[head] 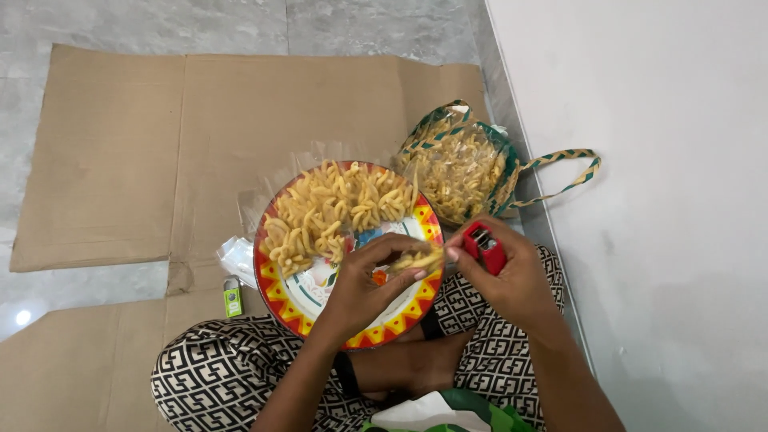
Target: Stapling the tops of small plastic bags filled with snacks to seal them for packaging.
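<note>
A round plate (320, 300) with a red and yellow patterned rim rests on my lap, piled on its far half with yellow curly fried snacks (336, 208). My left hand (364, 284) hovers over the plate and pinches a small clear packet of snacks (418, 259) at its right edge. My right hand (512, 276) holds a small red stapler (484, 246) against the end of that packet.
A woven green and tan bag (464, 164) full of snack packets stands beyond the plate by the white wall (656, 160). Clear plastic bags (238, 258) and a small green box (233, 299) lie left of the plate on flattened cardboard (160, 144). My legs are crossed below.
</note>
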